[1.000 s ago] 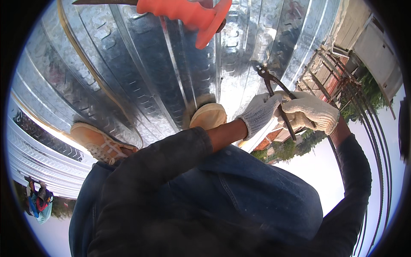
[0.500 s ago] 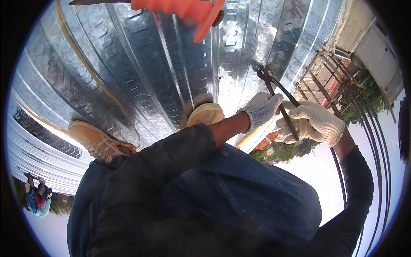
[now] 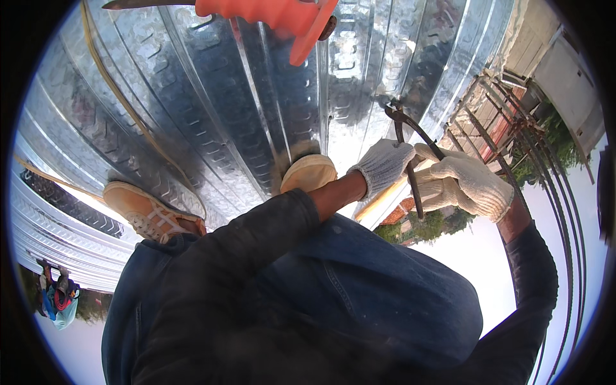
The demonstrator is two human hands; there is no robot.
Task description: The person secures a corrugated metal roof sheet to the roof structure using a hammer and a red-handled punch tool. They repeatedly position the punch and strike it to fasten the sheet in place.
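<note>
A pair of dark long-handled pincers (image 3: pixel 414 187) is between my hands, its jaws down at the ridged metal sheeting. My left hand (image 3: pixel 387 165), in a white knit glove, is closed around one handle, whose lower end sticks out below the fingers. The other handle runs into my right hand (image 3: pixel 471 185), also gloved in white knit. Its fingers are bent around that handle and partly hide it. The two handles stand apart. What the jaws (image 3: pixel 393 110) touch is too small to make out.
Shiny ridged metal decking (image 3: pixel 212 90) lies under my shoes (image 3: pixel 151 208). At the top is a tool with an orange ribbed handle (image 3: pixel 269 19). A yellowish cable (image 3: pixel 122 96) crosses the left side. Rebar (image 3: pixel 555 173) rises at right by the deck edge. Another person (image 3: pixel 58 292) is far left.
The pincers' handles have spread wider. My left hand has shifted slightly left with its handle, whose lower end has swung left and down. My right hand has barely moved.
</note>
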